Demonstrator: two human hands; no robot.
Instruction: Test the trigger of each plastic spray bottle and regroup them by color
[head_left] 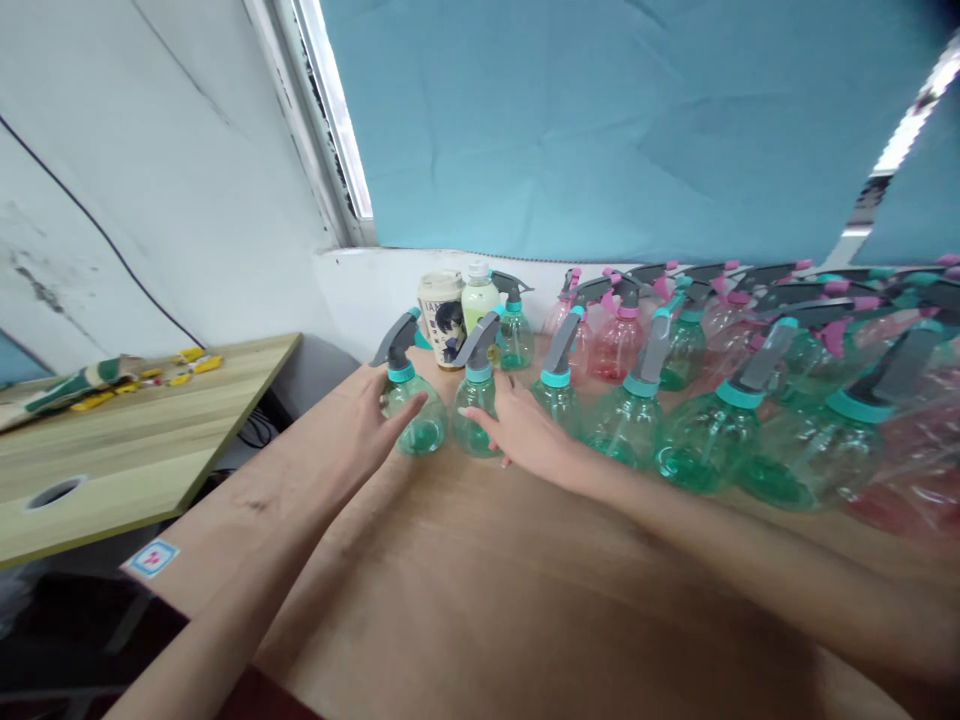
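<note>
Two clear green spray bottles with turquoise collars and grey trigger heads stand upright on the brown table. My left hand (375, 428) wraps the left side of the first spray bottle (422, 433), thumb across its front and fingers partly hidden behind it. Around the right side of the second spray bottle (469, 440) curls my right hand (529, 425), its thumb at the front. A small gap separates these two bottles. Just right of my right hand stands another green spray bottle (559, 400), the start of a front row of green ones.
Pink spray bottles (619, 345) crowd behind the green row. A printed paper cup (444, 320) and a pale-green drink bottle (480, 295) stand at the back by the wall. At left, a lower wooden desk (225, 400) carries yellow pieces (202, 362). Blue sheeting (600, 130) covers the window.
</note>
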